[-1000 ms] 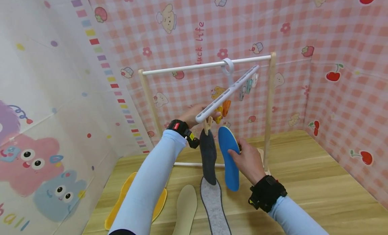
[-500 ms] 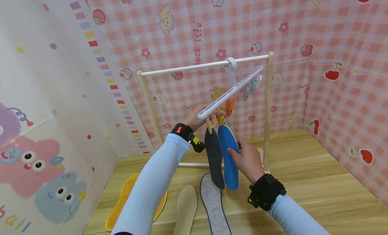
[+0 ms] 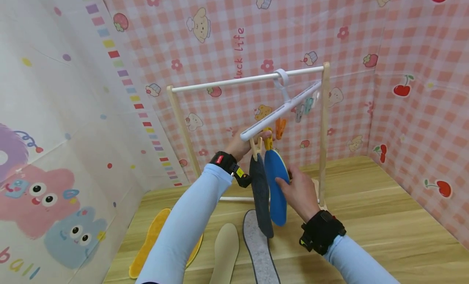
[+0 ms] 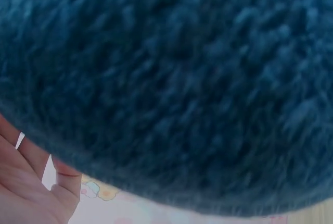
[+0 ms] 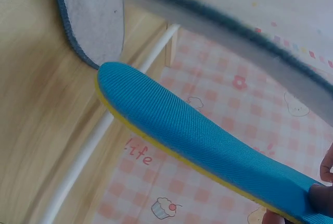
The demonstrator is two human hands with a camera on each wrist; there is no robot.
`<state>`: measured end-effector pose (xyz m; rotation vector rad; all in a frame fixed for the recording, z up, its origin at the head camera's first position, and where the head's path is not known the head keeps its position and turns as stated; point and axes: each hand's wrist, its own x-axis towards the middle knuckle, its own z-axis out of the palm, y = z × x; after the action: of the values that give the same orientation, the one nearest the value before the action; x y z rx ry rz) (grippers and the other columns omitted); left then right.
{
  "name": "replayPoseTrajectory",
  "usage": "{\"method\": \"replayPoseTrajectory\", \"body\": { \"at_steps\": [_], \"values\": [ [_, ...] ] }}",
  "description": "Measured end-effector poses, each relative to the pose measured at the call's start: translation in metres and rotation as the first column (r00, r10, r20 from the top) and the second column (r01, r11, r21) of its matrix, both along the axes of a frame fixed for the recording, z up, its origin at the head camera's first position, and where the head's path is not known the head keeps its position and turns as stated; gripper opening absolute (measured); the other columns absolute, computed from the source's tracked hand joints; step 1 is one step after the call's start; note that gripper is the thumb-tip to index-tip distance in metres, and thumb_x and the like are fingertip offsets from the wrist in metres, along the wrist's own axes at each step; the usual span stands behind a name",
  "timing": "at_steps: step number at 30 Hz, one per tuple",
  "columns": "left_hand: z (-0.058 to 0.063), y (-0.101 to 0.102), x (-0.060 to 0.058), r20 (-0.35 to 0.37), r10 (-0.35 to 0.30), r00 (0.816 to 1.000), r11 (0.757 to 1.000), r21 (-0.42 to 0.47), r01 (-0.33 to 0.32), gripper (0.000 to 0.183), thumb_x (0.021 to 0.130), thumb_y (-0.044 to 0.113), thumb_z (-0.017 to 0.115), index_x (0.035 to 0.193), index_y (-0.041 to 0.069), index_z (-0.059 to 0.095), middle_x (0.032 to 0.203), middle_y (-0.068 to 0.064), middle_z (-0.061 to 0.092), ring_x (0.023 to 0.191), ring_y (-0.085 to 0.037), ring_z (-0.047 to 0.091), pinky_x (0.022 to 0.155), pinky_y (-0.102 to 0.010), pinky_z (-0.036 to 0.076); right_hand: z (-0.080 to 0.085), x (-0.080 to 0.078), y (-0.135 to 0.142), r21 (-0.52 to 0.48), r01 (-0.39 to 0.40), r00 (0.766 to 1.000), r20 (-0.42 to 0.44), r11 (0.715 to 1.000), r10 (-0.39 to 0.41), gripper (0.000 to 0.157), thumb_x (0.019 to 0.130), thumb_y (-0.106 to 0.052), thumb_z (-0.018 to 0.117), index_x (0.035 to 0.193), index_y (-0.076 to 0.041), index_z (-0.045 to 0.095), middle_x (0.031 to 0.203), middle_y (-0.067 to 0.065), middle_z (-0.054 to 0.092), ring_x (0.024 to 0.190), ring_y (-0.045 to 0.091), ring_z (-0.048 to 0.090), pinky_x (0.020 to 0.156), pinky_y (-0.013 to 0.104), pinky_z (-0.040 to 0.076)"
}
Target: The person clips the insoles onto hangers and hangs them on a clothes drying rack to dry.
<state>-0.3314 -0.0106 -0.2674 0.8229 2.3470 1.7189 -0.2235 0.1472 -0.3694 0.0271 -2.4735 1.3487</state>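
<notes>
My right hand point(image 3: 301, 190) grips a blue insole point(image 3: 275, 186) by its edge, thumb on the blue face; its yellow underside shows in the right wrist view. At the insole's top end is a yellow clothespin point(image 3: 268, 142), pinched by my left hand point(image 3: 239, 147), which is partly behind the white hanger point(image 3: 282, 111). A dark insole point(image 3: 261, 198) hangs beside the blue one from a wooden clothespin point(image 3: 255, 147) at the hanger's near end. In the left wrist view the dark insole's fuzzy surface point(image 4: 177, 88) hides most of my left hand's work.
The hanger hooks over the white rail point(image 3: 227, 82) of a wooden-sided rack point(image 3: 325, 133). Orange point(image 3: 280, 128) and pale clothespins point(image 3: 308, 106) hang farther along it. On the table point(image 3: 366, 219) lie a grey insole point(image 3: 258, 247), a beige insole point(image 3: 225, 251) and yellow insoles point(image 3: 150, 243).
The hanger has swung slightly right, its near end rising a little. The dark insole's lower end has swung right. The blue insole's top has come up to the yellow clothespin.
</notes>
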Motion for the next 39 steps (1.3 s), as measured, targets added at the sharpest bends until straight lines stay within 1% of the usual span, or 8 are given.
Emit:
{"method": "replayPoseTrajectory", "body": {
  "at_steps": [2,9,11,17,22,28,31,39],
  "values": [
    [0.0,-0.001,0.0,-0.02,-0.005,1.0,1.0,0.003,0.005,0.036,0.096,0.031,0.067,0.12,0.004,0.068,0.11,-0.005,0.067,0.105,-0.018,0.058,0.096,-0.039,0.043,-0.002,0.001,-0.001,-0.006,-0.006,1.0,0.001,1.0,0.006,0.036,0.099,-0.021,0.064,0.126,0.001,0.055,0.113,0.023,0.066,0.092,0.036,0.069,0.077,0.052,0.056],
    [-0.001,-0.002,0.0,-0.081,0.019,0.997,0.998,0.056,-0.014,0.027,0.096,0.028,0.066,0.098,0.001,0.065,0.085,-0.006,0.059,0.081,-0.018,0.054,0.076,-0.031,0.043,0.008,0.0,-0.004,-0.005,-0.006,1.0,0.002,1.0,0.006,0.04,0.1,-0.024,0.061,0.131,0.001,0.053,0.117,0.023,0.065,0.094,0.036,0.069,0.078,0.051,0.056],
    [-0.001,-0.002,0.001,-0.073,0.018,0.997,0.998,0.064,-0.013,0.026,0.097,0.027,0.065,0.1,0.002,0.065,0.084,-0.005,0.058,0.08,-0.018,0.053,0.075,-0.03,0.043,0.015,-0.001,-0.005,-0.012,-0.012,1.0,-0.003,1.0,0.012,0.039,0.1,-0.025,0.061,0.13,0.0,0.053,0.118,0.022,0.064,0.094,0.035,0.069,0.078,0.051,0.056],
    [0.002,-0.003,0.003,-0.059,-0.003,0.998,0.999,0.032,0.005,0.031,0.098,0.031,0.063,0.11,0.003,0.067,0.093,-0.005,0.063,0.089,-0.018,0.058,0.084,-0.033,0.047,0.025,-0.002,-0.008,-0.005,-0.022,1.0,-0.019,1.0,0.022,0.033,0.1,-0.023,0.061,0.122,0.0,0.055,0.115,0.021,0.064,0.094,0.035,0.069,0.079,0.05,0.056],
    [0.002,-0.006,0.001,-0.009,0.003,1.0,1.0,-0.006,-0.003,0.035,0.096,0.034,0.066,0.111,0.002,0.067,0.096,-0.007,0.065,0.094,-0.022,0.058,0.088,-0.036,0.044,0.024,-0.002,-0.009,0.015,-0.026,1.0,-0.001,1.0,0.026,0.038,0.099,-0.024,0.062,0.127,0.0,0.054,0.118,0.022,0.064,0.098,0.037,0.067,0.083,0.054,0.053],
    [0.001,-0.006,0.002,0.058,0.01,0.998,0.998,-0.063,-0.007,0.04,0.095,0.036,0.068,0.118,0.003,0.066,0.11,-0.009,0.062,0.11,-0.03,0.055,0.1,-0.045,0.041,0.019,-0.003,-0.008,0.026,-0.032,0.999,0.011,0.999,0.032,0.039,0.099,-0.025,0.062,0.129,-0.001,0.053,0.12,0.022,0.064,0.1,0.039,0.067,0.085,0.057,0.052],
    [0.0,-0.007,0.001,0.061,0.001,0.998,0.997,-0.078,0.004,0.043,0.096,0.037,0.066,0.123,0.005,0.065,0.118,-0.009,0.063,0.117,-0.028,0.054,0.106,-0.048,0.037,0.018,-0.003,-0.008,0.023,-0.033,0.999,0.009,0.999,0.033,0.038,0.099,-0.025,0.062,0.128,-0.001,0.053,0.119,0.021,0.064,0.1,0.038,0.067,0.085,0.056,0.052],
    [-0.003,-0.01,-0.001,0.013,0.057,0.998,0.992,-0.113,-0.055,0.036,0.098,0.031,0.065,0.118,0.002,0.068,0.114,-0.011,0.063,0.105,-0.026,0.057,0.095,-0.042,0.047,0.016,-0.003,-0.008,0.031,-0.034,0.999,0.011,0.999,0.034,0.035,0.099,-0.025,0.063,0.125,-0.002,0.055,0.115,0.02,0.066,0.096,0.034,0.068,0.082,0.052,0.054]
  ]
}}
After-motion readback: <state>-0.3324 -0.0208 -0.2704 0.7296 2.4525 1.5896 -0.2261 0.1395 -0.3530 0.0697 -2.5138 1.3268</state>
